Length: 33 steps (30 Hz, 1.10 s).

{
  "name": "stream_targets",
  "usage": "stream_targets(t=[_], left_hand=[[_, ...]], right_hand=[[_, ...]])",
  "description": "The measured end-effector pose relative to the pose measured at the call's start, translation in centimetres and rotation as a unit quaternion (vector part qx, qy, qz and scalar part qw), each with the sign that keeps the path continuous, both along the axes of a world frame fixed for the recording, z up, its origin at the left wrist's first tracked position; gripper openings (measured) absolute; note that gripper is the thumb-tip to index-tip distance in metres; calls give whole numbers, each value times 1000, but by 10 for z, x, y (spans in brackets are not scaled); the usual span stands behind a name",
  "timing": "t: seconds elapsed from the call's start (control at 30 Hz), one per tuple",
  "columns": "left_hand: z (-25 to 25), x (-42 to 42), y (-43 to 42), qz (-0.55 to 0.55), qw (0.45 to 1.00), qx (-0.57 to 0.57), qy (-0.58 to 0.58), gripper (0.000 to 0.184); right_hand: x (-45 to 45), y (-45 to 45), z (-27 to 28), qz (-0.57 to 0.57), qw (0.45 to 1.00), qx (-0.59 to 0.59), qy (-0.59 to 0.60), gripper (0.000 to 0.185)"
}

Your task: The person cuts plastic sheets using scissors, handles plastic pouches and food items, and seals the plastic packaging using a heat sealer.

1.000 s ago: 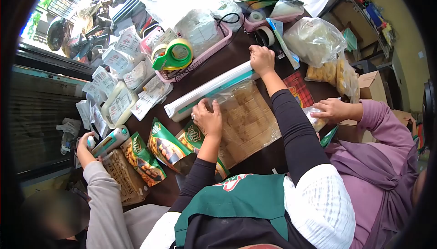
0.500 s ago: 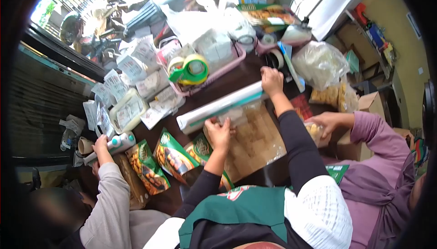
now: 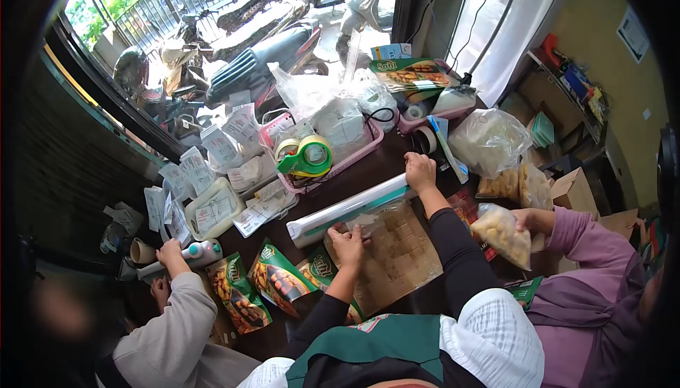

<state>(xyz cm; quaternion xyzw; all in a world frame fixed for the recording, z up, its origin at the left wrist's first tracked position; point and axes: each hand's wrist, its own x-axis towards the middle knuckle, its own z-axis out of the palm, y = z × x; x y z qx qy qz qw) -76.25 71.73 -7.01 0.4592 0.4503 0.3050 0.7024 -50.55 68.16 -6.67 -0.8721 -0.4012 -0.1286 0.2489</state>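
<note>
A long white bag sealer (image 3: 347, 207) with a teal strip lies slantwise across the table. My right hand (image 3: 421, 170) is closed on its far right end, the arm stretched forward. My left hand (image 3: 347, 246) rests at the sealer's near edge, thumb and fingers apart, touching clear plastic there. Below the sealer, between my arms, a flat brown board (image 3: 393, 253) with a patchy pattern shows under shiny clear plastic. Printed green snack pouches (image 3: 280, 278) stand beside my left forearm, one partly hidden by it.
At right, a co-worker's hand (image 3: 533, 221) holds a clear bag of yellowish pieces (image 3: 503, 235). Another co-worker's hand (image 3: 170, 253) at left is on a white device with teal buttons (image 3: 202, 250). A pink basket (image 3: 340, 165) holds a green tape dispenser (image 3: 306, 156). Paper slips (image 3: 234, 133) stand at back left.
The view has shifted, and things sit lower in it. My hands stay at the sealer. At right, the co-worker's bag of yellowish pieces has come further into view.
</note>
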Motion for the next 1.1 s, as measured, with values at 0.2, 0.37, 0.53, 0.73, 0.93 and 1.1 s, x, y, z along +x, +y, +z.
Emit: stream_targets(t=[0.2,0.37,0.53,0.73,0.93,1.1], left_hand=[[-3,2,0,5,1000,3,-15,43],[-1,3,-3,20,999,28,17,45],[-2,4,-3,22,999,27,27,45],[1,5,-4,22,999,24,15,44],[-4,4,1,-3,1000,8,26,42],[-24,5,8,-5,999,20,32,42]], right_hand=[[2,1,2,-1,1000,-4,1,16],[0,0,3,0,1000,-1,8,17],[1,0,1,-4,1000,-5,-4,13],[1,-1,1,-2,1000,4,-6,13],[1,0,2,-5,1000,-1,-6,14],[-1,-1,6,-17,999,-38,6,18]])
